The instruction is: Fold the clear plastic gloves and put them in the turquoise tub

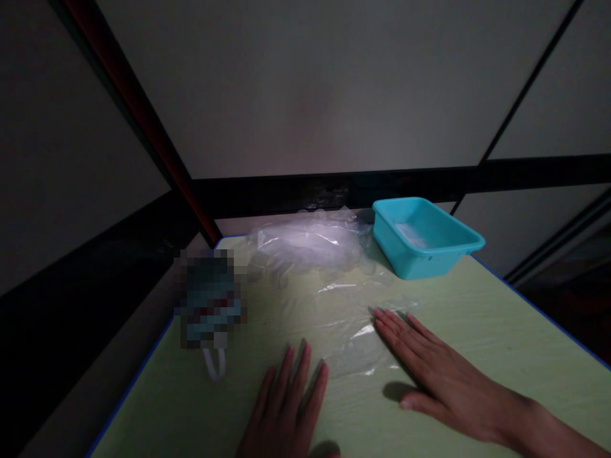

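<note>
A thin, clear plastic piece (365,343) lies flat and wrinkled on the pale green table; whether it is a bag or a disposable glove I cannot tell. My right hand (453,381) is stretched out flat, its fingertips at the right edge of this plastic and its thumb apart. Lower down, my left hand (286,407) rests palm down with fingers spread, just left of the plastic. Neither hand grips anything. Behind them sits a heap of clear, crinkled plastic (310,245) with rounded lobes along its edges.
A turquoise plastic basket (429,262) stands at the back right, with a whitish piece inside. On the left is a blurred-out item (210,299) with a white loop (214,366). The table (496,331) has a blue edge and meets light panels (310,95) behind.
</note>
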`<state>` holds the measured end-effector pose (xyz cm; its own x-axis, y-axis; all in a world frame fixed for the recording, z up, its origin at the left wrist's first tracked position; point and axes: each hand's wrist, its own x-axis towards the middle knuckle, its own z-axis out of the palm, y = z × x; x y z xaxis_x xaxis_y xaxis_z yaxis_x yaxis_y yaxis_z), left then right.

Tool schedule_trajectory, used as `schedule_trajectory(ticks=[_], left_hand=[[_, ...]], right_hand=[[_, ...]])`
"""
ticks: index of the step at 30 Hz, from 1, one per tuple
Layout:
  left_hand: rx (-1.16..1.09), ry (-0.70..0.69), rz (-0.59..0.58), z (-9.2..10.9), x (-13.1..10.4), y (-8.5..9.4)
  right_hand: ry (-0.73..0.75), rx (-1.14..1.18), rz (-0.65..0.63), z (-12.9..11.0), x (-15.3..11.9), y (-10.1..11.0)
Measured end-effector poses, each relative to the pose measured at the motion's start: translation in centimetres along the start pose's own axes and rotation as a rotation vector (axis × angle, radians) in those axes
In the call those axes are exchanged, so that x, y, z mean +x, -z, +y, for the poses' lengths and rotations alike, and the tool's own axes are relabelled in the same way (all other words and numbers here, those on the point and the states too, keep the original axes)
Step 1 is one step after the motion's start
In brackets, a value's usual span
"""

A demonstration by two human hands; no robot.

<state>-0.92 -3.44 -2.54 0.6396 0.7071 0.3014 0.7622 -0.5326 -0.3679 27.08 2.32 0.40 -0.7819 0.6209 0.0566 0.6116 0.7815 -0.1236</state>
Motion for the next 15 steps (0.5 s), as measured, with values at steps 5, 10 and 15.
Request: schedule_trajectory(ticks=[5, 10, 15], left_hand=[[-0.043, 0.052, -0.002, 0.1, -0.2, -0.2], [-0.125, 0.113, -0.013, 0.4, -0.1, 0.3], [-0.177, 0.149, -0.035, 0.5, 0.0, 0.6]], right_hand=[[0.015, 0.078, -0.017, -0.8, 1.3, 1.5], [0.061, 0.166, -0.064, -1.5, 4.4, 2.8], [0.048, 0.209, -0.049, -1.5, 6.5, 2.0]])
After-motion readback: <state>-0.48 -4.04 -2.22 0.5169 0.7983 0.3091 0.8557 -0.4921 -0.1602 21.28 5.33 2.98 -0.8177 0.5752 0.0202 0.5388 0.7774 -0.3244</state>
